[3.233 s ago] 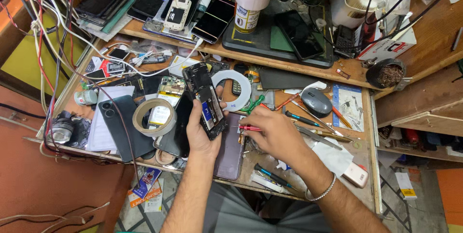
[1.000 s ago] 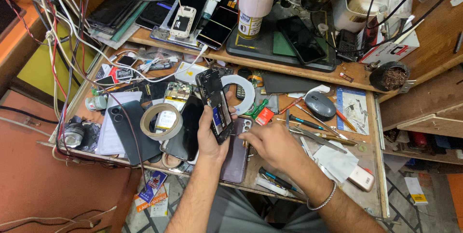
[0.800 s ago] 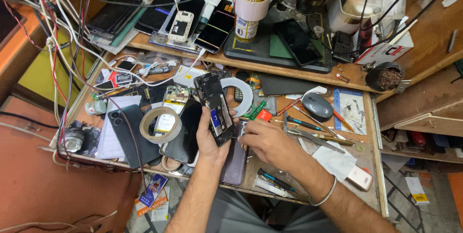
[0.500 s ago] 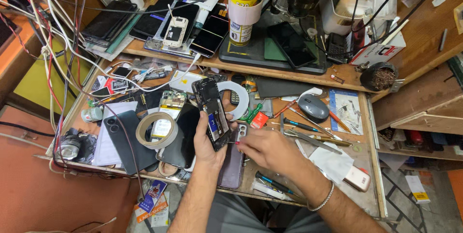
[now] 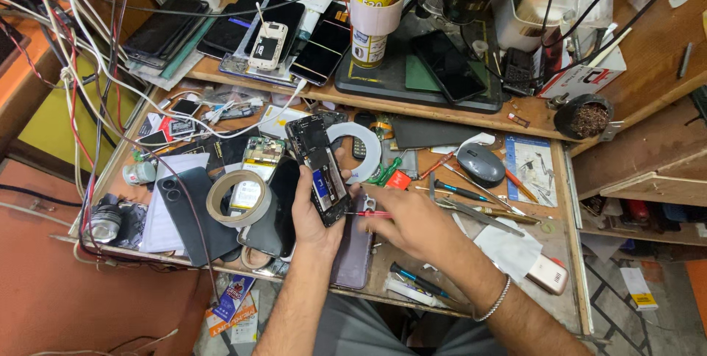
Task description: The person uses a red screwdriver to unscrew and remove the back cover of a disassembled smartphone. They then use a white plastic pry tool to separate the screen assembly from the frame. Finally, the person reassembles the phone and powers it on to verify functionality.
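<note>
Head cam: left hand (image 5: 313, 216) fingers wrapped round the opened phone (image 5: 318, 169), held tilted above the counter (image 5: 456, 282), long axis running up-left to down-right. Right hand (image 5: 412, 222) sits just right of its lower end, fingers pinching a red-handled tool (image 5: 368, 214), tip pointing left at the phone.

A yellow spray can (image 5: 374, 10) stands at twelve o'clock on the upper wooden shelf (image 5: 442, 109), with several dark flat phones (image 5: 221, 28) lying at eleven. A grey oval computer mouse (image 5: 480, 164) sits at two o'clock. A beige roll of tape (image 5: 237, 198) rests at nine, beside a dark blue phone back cover (image 5: 188, 212). Tangled white and red wires (image 5: 70, 69) hang at ten.
</note>
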